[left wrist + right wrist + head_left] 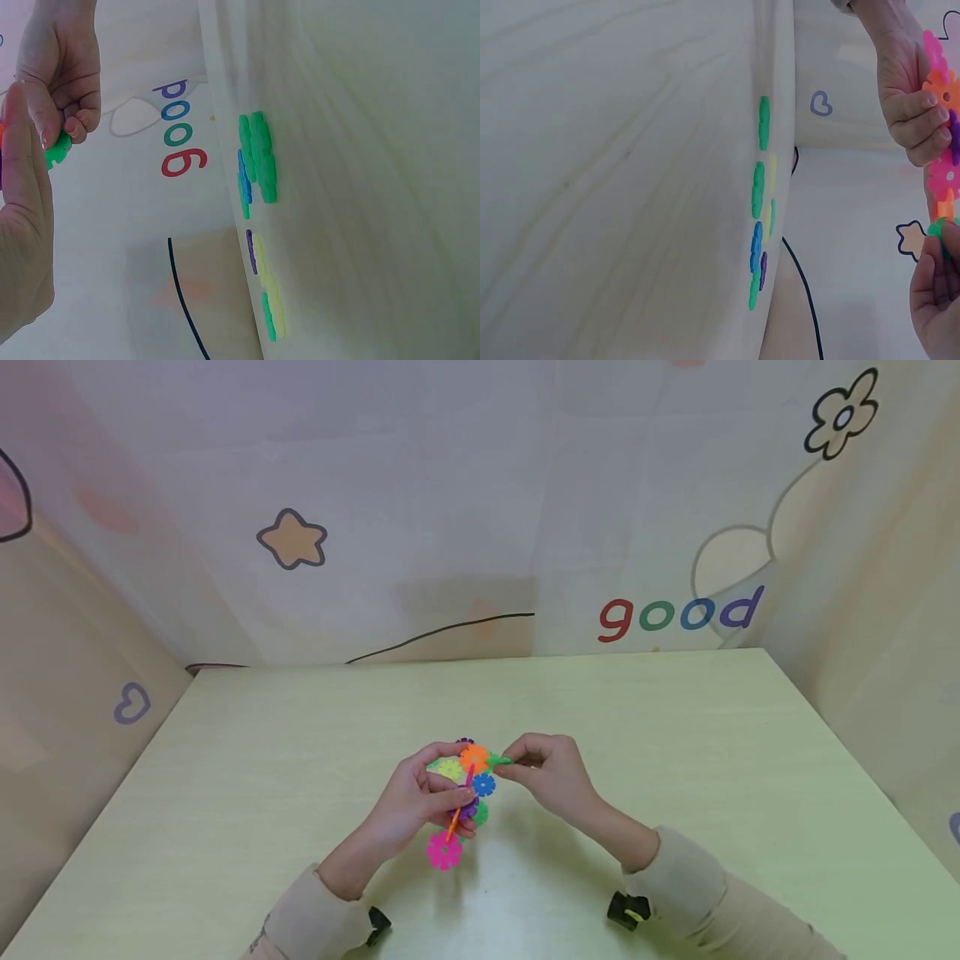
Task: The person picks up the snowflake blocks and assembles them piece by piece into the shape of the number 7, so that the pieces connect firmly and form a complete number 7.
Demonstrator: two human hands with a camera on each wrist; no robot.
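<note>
Beige sleeves (693, 881), black wrist fittings (628, 911)

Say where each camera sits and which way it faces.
Head: on the head, facing forward and down at the table; left hand, right hand, sleeves show.
Left wrist: on that wrist, rolled sideways, facing table and backdrop; both hands show.
Right wrist: on that wrist, rolled sideways, facing table and backdrop; both hands show.
Head and left wrist share the "good" lettering.

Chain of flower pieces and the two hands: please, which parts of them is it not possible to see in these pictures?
Head view: left hand hides part of the purple piece.
Right wrist view: right edge cuts off part of the chain and right hand.
Left wrist view: left hand and left edge hide most of the chain; right hand covers part of the green piece.
</note>
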